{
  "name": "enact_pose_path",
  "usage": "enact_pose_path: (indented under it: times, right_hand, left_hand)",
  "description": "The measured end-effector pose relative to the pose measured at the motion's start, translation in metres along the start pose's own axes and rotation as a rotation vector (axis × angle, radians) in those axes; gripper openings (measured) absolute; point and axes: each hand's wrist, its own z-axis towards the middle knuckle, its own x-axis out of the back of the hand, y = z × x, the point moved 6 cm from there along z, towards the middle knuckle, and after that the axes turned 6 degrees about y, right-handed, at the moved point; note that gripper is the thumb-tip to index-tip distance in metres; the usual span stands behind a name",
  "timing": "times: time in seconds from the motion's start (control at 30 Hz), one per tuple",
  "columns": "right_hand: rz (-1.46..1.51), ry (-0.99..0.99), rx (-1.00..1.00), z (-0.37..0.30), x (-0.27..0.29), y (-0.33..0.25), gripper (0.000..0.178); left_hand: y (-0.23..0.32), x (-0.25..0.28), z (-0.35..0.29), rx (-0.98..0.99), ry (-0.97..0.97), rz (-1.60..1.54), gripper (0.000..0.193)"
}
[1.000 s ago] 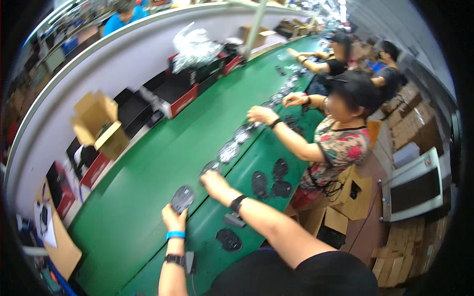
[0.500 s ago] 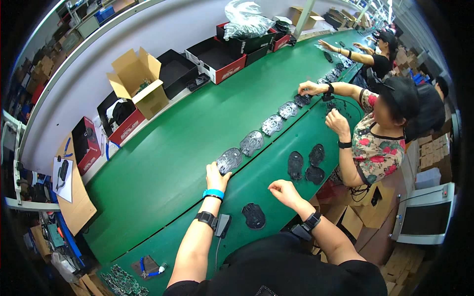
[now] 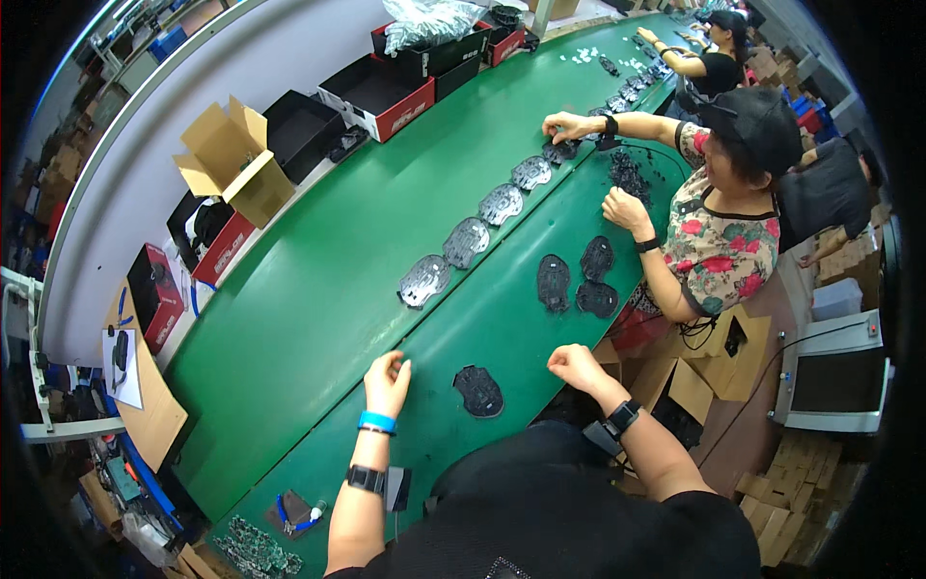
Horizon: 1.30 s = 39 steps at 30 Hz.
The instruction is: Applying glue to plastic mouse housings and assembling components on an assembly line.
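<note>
My left hand [image 3: 388, 384] hovers at the near side of the green bench, its thumb and fingers apart and nothing seen between them. A blue band and a dark strap circle that wrist. To its right lies a black mouse-shaped shell [image 3: 479, 391], touched by neither hand. My right hand [image 3: 577, 367] is right of this shell near the bench edge, fingers curled together; what they hold, if anything, is hidden. Farther off, a silver-grey mouse-shaped shell [image 3: 424, 281] leads a row of similar pieces running away along the bench.
A co-worker [image 3: 723, 212] on the right reaches to the row; black shells [image 3: 553, 283] lie before them. Blue-handled cutters [image 3: 297, 519] and a pile of green pieces [image 3: 253, 548] lie at near left. Boxes [image 3: 236, 164] line the far edge. Another person [image 3: 709, 63] works farther along.
My left hand has come off the nearest silver-grey shell and drawn back toward me. My right hand stays curled near the bench edge. The whole view has shifted a little.
</note>
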Motion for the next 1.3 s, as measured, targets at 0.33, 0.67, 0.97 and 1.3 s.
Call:
enact_pose_path:
  times: [0.33, 0.67, 0.97, 1.3]
  right_hand:
    - [-0.067, 0.429, 0.029, 0.018, 0.037, 0.024, 0.010]
    - [-0.201, 0.727, 0.051, 0.068, 0.061, 0.056, 0.018]
    - [-0.179, 0.604, 0.100, 0.035, 0.042, 0.050, 0.012]
    - [-0.239, 0.553, 0.311, 0.017, 0.028, 0.023, 0.019]
  left_hand:
    - [-0.035, -0.011, -0.129, 0.577, -0.295, -0.246, 0.014]
    - [-0.030, -0.029, -0.125, 0.469, -0.409, -0.125, 0.017]
    - [-0.014, -0.061, -0.092, 0.395, -0.363, -0.004, 0.021]
    - [0.014, -0.086, -0.044, -0.117, -0.195, 0.331, 0.035]
